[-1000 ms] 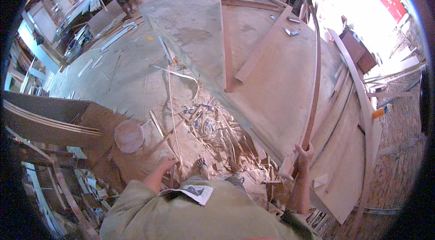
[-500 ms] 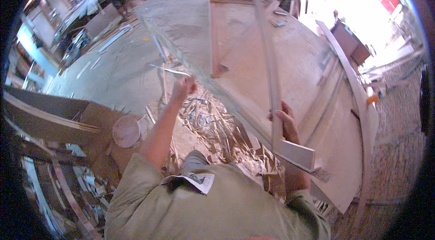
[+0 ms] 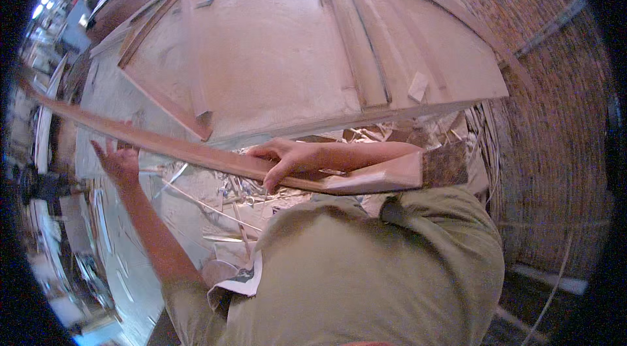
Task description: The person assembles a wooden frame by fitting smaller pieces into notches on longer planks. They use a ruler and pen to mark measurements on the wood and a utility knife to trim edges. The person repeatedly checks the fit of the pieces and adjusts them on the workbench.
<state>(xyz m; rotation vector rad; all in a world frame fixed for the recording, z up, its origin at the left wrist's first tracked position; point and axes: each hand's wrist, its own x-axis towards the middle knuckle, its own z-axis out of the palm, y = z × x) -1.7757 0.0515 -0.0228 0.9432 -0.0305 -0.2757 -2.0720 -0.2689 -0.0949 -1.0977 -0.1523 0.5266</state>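
Note:
A long brown wooden strip (image 3: 189, 151) slants across in front of my body, its far end out at the left. Toward its near end my right hand (image 3: 287, 158) is wrapped around it, thumb on the near side. Beyond this grip, to the right, a short pale board (image 3: 385, 175) lies in line with the strip; whether the two are joined I cannot make out. My left hand (image 3: 120, 164) is raised at the near side of the strip with its fingers spread. Some fingertips pass behind the strip, and contact is unclear.
A large pale worktable (image 3: 261, 52) stands ahead, carrying a thin wooden frame (image 3: 163, 99), several long strips (image 3: 344, 39) and a small wood block (image 3: 418, 87). Offcuts and shavings (image 3: 228, 205) litter the floor between me and it. A ribbed brownish surface (image 3: 555, 85) fills the right side.
My view and body have turned to the right. The strip, which pointed away over the table, now lies crosswise and points left. My left hand has opened and come near it.

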